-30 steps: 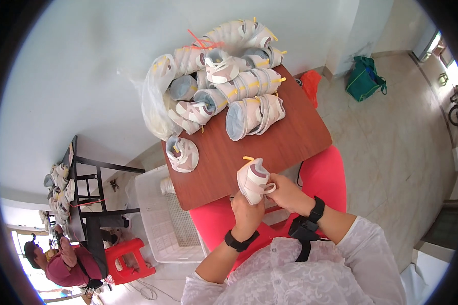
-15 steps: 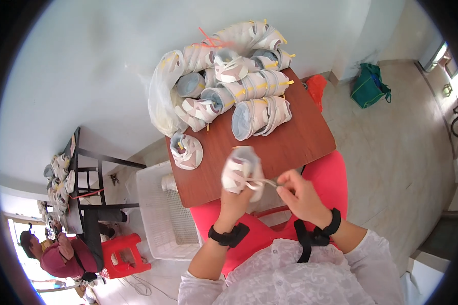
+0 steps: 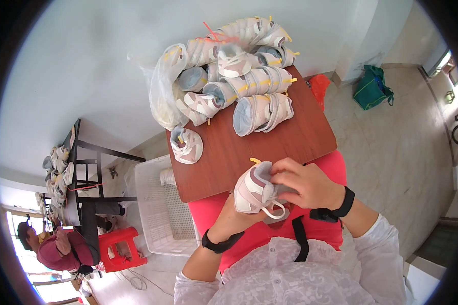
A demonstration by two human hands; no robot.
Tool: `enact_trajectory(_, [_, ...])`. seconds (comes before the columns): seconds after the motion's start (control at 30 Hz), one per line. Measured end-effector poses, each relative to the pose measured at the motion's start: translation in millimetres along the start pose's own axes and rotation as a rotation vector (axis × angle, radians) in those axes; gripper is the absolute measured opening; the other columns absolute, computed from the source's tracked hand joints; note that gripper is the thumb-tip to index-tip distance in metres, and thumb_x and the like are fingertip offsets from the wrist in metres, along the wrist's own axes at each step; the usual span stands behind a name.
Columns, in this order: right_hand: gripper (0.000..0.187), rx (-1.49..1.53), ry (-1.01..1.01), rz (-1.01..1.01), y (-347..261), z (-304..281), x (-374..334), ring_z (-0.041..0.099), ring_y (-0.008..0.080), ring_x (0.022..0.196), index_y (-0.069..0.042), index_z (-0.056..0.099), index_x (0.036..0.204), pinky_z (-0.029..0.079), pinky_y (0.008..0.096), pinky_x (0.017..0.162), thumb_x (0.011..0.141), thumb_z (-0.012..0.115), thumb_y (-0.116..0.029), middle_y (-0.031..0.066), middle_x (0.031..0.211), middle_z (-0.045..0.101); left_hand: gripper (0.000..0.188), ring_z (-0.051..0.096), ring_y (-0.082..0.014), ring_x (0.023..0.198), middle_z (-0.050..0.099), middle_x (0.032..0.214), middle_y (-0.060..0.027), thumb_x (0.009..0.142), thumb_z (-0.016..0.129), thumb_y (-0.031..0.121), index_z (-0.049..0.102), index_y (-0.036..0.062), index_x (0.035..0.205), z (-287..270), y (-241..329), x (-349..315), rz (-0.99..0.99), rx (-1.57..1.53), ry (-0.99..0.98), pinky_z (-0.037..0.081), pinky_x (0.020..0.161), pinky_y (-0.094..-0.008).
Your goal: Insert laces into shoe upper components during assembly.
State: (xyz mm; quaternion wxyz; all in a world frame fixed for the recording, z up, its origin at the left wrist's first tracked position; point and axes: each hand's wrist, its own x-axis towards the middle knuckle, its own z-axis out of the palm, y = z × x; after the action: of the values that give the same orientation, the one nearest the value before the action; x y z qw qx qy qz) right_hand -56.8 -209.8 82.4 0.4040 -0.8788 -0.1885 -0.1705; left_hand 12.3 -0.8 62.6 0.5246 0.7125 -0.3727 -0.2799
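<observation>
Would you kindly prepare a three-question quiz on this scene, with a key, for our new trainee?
1. Multiple choice: which of the person's hands has its fingertips at the opening of the held shoe? A) left B) right
2. True or false: the green bag sits on the brown table.
3. Fill in: the stool near the co-worker is ____ in colour.

Key: 1. B, the right hand. 2. False, it is on the floor. 3. Red.

Hands (image 3: 313, 187) at pale shoe (image 3: 251, 192), brown table (image 3: 310, 131)
</observation>
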Motion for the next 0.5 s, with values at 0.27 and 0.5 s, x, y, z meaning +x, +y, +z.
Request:
enact_trajectory(0.27, [0.017,-0.198,0.054,0.040,-10.2,12.0,-15.9,0.057,0.0242,0.061,-0.008,0.055,0.082,0.045,0.0349,0.047,0.070,0.068,-0.008,0.0050,0.086,0.051,0.066,0.056,-0.0164,0.105,0.057,0.114,-0.0091,0.070,0.081,0.004,0.042,0.0008,0.122,14.9,-10.1,-5.3,-0.024,-0.423,0.392,0.047,0.091,-0.0321])
enact_trajectory(0.5, [0.018,-0.176,0.252,0.132,-18.5,32.7,-22.2,0.055,0.0229,0.055,-0.006,0.056,0.078,0.042,0.0324,0.044,0.069,0.072,-0.005,0.0066,0.079,0.054,0.078,0.053,-0.0193,0.111,0.052,0.120,-0.0112,0.068,0.083,0.011,0.032,0.0031,0.126,29.6,-18.5,-12.6,-0.058,-0.214,0.553,0.045,0.095,-0.0346])
